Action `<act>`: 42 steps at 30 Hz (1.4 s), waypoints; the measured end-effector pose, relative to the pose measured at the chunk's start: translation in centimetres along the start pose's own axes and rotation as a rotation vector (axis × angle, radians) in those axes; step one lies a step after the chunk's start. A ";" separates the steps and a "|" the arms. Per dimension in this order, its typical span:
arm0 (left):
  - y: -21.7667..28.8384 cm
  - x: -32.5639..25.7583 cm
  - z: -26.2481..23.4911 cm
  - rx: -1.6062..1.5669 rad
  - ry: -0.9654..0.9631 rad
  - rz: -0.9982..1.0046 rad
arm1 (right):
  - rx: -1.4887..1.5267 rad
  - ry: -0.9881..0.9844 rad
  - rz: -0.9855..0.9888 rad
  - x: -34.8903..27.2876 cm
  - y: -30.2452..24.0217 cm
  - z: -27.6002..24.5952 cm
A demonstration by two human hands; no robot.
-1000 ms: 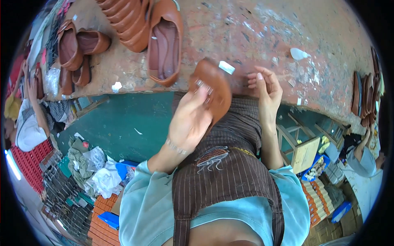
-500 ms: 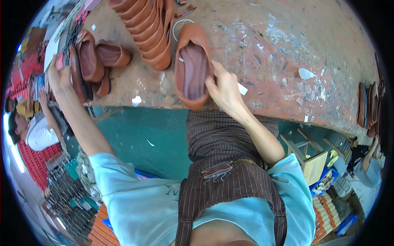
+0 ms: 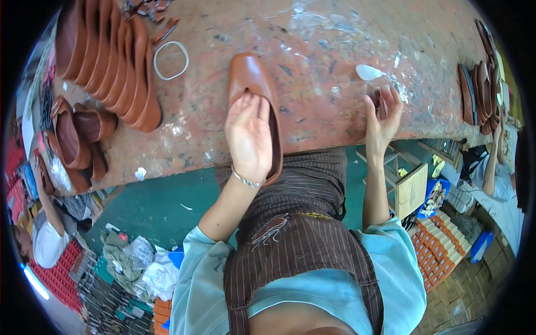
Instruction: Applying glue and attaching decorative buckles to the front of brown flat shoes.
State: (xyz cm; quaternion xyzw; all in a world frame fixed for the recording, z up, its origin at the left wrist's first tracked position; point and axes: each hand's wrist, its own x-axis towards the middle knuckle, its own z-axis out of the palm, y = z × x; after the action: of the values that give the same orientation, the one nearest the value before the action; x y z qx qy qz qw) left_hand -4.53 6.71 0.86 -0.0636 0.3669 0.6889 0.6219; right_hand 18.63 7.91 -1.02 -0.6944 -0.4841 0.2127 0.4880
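A brown leather slip-on shoe lies at the table's front edge, toe pointing away and its heel end close to my apron. My left hand reaches into it palm up, the fingertips hidden under the toe part. Its inner sole is mostly covered by that hand. To the right, my right hand hovers by the table edge with fingers bent and apart, and I see no object held in it. Just beyond its fingertips lies a white teardrop-shaped piece.
A nested row of brown shoes fills the far left, with more loose shoes nearer. A white ring and brown scraps lie behind. More shoes stand at the right end. Below the table's right side is a wooden stool.
My left hand has come from the shoes at the left into the single shoe. My right hand has let go of that shoe and moved right. The whole view has shifted.
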 end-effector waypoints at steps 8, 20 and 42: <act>-0.5 3.6 0.3 -0.231 -0.001 -0.138 | 0.159 -0.115 -0.039 3.7 1.0 2.4; -2.2 -5.3 -4.4 -0.288 -0.078 -0.123 | -0.042 -0.771 -0.438 -3.0 -6.8 2.7; -2.3 -5.2 -3.6 -0.224 -0.101 -0.119 | -0.374 -0.823 -0.703 -3.7 -9.2 4.7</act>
State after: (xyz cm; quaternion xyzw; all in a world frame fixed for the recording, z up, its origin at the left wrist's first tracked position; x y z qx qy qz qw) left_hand -2.64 0.28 0.10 -0.1193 0.2513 0.6899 0.6683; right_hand 9.12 7.39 4.40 -0.4259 -0.8656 0.2012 0.1696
